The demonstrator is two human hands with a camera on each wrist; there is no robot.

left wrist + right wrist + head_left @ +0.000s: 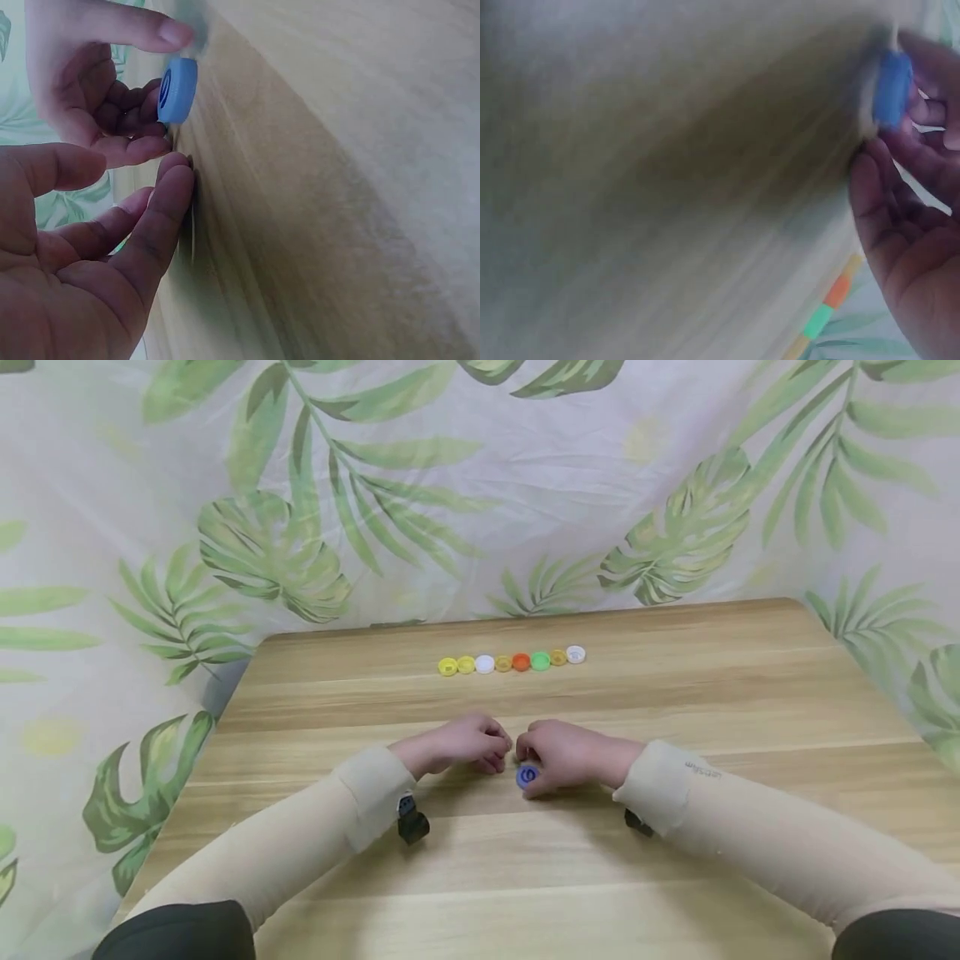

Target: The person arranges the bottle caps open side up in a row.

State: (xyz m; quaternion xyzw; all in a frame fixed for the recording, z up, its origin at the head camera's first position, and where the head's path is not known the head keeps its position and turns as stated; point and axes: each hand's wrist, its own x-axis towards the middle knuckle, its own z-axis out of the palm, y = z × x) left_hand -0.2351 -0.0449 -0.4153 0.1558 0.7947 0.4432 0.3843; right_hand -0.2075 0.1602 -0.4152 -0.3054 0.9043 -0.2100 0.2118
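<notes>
A blue bottle cap (527, 776) with a darker round mark on its top is at the middle of the table. My right hand (566, 756) pinches it, thumb on the near side and bent fingers on the far side. In the left wrist view, the cap (178, 90) shows ridged edges between the right thumb and the curled fingers. Close by on the left, my left hand (472, 745) rests near the tabletop with loosely bent fingers. Nothing shows in its grasp, though its fingertips nearly meet the right hand's.
Farther back on the wooden table (315, 693), a side-by-side row of several caps runs left to right: yellow, yellow, white, gold, orange (521, 662), green (540, 661), gold, white. A leaf-patterned cloth (420, 485) hangs behind the table's back edge.
</notes>
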